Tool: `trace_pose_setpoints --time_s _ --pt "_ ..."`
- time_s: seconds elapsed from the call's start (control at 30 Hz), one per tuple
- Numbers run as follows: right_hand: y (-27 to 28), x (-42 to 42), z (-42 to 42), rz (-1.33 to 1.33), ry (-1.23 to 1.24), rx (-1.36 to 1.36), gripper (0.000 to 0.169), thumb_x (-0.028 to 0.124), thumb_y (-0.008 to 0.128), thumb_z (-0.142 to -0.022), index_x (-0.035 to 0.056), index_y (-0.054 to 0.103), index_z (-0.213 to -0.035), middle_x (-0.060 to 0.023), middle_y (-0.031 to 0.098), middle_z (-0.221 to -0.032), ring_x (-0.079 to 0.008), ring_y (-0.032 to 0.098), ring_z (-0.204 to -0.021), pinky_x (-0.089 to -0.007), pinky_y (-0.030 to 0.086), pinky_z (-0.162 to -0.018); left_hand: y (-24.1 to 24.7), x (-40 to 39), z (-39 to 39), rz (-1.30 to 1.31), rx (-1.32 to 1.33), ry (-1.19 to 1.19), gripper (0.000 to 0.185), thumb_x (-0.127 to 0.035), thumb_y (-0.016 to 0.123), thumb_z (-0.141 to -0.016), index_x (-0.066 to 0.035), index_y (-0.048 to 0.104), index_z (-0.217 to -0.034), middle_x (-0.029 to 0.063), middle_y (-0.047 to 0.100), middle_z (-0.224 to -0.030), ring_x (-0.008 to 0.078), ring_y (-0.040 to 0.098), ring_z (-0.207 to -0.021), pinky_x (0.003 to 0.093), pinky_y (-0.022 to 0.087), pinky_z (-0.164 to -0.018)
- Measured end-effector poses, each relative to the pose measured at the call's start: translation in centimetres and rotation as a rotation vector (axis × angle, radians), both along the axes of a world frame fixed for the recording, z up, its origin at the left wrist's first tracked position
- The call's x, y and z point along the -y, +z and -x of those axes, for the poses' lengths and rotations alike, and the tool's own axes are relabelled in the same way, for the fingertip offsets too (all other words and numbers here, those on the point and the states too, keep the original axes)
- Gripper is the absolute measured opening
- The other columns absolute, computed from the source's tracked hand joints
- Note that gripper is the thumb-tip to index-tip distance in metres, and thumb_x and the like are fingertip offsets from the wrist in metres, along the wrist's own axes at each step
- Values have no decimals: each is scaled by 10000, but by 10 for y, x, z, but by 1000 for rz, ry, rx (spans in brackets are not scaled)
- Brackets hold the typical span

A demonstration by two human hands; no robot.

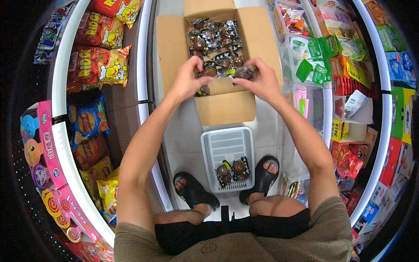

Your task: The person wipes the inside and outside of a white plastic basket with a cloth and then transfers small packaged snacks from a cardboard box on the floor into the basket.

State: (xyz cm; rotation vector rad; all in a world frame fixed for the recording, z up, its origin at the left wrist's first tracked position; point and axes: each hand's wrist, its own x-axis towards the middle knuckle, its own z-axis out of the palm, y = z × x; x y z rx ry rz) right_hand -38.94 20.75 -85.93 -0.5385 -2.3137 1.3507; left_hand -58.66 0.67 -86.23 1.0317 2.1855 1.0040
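An open cardboard box (226, 111) with its flaps folded out holds several dark brown eggs in clear and black wrappers (226, 41). At the box's near left, my left hand (193, 78) has its thumb and fingers around one wrapped egg (209, 72). My right hand (258, 78) grips another wrapped egg (244, 72) over the box's near right side. Nearer my body, a white slatted plastic basket (226, 140) stands on the floor between my feet, with a few wrapped eggs (239, 166) at its near end.
Snack bags (98, 65) lie on the left shelf, above pink packaged boxes (49, 140). Clear plastic bins (302, 127) with packets line the right side, beside shelves of small snack boxes (355, 131). My sandals (196, 193) flank the basket.
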Motion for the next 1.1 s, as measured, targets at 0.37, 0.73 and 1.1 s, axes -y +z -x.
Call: trace_pose_setpoints --time_s 0.37,0.73,1.1 --pt "42 66 -121 514 138 31 505 246 941 -733 71 659 -1113 25 707 -939 -36 565 -779 -227 452 -669 79 51 -83 -495 1006 -15 919 -166 974 -658 7 489 -1419 98 681 -1270 193 687 -1142 344 561 -1015" --pt "26 112 -153 143 304 228 507 304 920 -732 31 667 -1076 -117 610 -1018 -277 627 -961 -372 524 -836 73 65 -103 -364 1026 -144 647 -60 901 -744 4 597 -1311 78 719 -1216 140 687 -1099 305 573 -940" --pt "-6 149 -155 -512 494 548 451 321 841 -736 95 620 -1057 -130 604 -1021 -328 585 -990 -466 475 -815 45 76 -88 -78 464 -125 515 -108 837 -862 0 620 -1316 11 701 -1118 98 656 -1040 276 522 -945"
